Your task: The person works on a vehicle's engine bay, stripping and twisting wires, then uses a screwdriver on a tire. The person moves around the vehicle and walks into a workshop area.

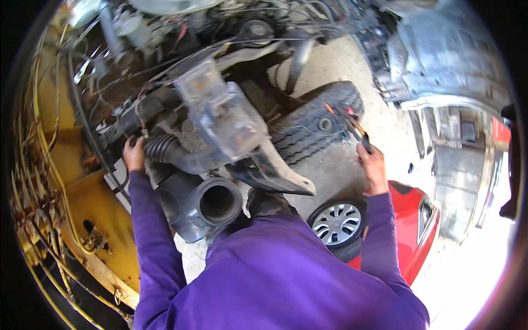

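My left hand [133,155] has its fingertips pinched at the lower end of a thin wire [142,116], beside a black corrugated air hose [161,149]. That hose joins a dirty grey box-shaped housing [217,113]. Below it is a dark round-mouthed canister [192,206]. Out to the right, my right hand [373,164] is closed around a dark-handled tool [365,144]; its far end blends into the small tools behind. An orange-handled tool [329,108] and a roll of tape [325,125] lie on a big treaded tyre [300,135] close by.
A yellow metal frame with pipes [110,220] stands along my left. Engine parts and cables [256,33] fill the far side. A red car [407,220] with a silver-rimmed wheel [336,224] is at the near right. A bluish metal body [445,49] stands far right.
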A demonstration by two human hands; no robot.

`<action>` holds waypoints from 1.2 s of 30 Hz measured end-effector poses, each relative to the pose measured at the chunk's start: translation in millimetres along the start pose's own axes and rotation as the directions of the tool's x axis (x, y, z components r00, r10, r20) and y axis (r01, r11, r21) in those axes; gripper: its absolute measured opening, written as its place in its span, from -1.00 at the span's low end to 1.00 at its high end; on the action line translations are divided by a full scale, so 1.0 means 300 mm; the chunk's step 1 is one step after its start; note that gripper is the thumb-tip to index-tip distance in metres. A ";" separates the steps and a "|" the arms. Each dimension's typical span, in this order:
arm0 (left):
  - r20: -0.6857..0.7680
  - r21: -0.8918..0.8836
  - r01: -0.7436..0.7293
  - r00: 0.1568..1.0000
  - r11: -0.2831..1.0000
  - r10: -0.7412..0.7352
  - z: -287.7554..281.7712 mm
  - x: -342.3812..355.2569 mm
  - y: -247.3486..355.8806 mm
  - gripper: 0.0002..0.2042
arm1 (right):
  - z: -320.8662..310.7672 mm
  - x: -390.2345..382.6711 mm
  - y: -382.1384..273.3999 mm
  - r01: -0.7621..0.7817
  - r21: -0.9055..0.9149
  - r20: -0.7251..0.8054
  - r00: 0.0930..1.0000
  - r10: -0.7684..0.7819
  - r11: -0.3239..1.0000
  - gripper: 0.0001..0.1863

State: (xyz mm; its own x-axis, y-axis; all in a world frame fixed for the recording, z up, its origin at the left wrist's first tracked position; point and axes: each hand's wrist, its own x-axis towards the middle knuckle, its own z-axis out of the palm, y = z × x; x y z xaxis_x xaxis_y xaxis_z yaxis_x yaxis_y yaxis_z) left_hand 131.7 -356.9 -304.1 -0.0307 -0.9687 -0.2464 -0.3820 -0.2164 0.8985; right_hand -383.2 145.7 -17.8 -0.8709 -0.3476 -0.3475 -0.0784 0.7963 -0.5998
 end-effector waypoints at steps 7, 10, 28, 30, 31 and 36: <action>0.040 0.209 -0.023 0.999 0.978 0.015 -0.145 -0.560 0.331 -0.63 | 0.097 0.069 0.111 0.504 -0.335 -0.169 0.799 -0.577 0.796 -0.71; -0.023 0.302 -0.071 0.996 0.951 0.082 -0.193 -0.717 0.427 -0.66 | 0.117 0.102 0.014 0.579 -0.618 0.163 0.756 -0.634 0.532 -0.69; 0.199 0.089 -0.450 0.882 0.889 0.426 0.430 -1.503 0.960 -0.79 | 0.234 0.286 0.184 0.718 -0.604 0.248 0.581 -0.775 0.346 -0.69; 0.262 0.041 -0.486 0.848 0.873 0.460 0.447 -1.498 0.966 -0.78 | 0.233 0.270 0.179 0.688 -0.614 0.215 0.618 -0.756 0.387 -0.68; 0.292 0.051 -0.501 0.835 0.864 0.467 0.463 -1.498 0.964 -0.78 | 0.211 0.253 0.174 0.684 -0.602 0.247 0.650 -0.719 0.412 -0.69; 0.437 0.032 -0.613 0.719 0.790 0.540 0.522 -1.508 0.996 -0.76 | 0.188 0.203 0.130 0.739 -0.588 0.292 0.572 -0.767 0.327 -0.70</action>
State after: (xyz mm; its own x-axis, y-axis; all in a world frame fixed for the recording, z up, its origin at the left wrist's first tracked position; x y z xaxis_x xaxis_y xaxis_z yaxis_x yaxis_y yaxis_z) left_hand -113.3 35.9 18.8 -0.6323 -0.7602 0.1492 -0.3123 0.4265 0.8489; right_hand -411.8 127.7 -103.0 -0.2961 -0.9538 0.0510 -0.9551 0.2949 -0.0292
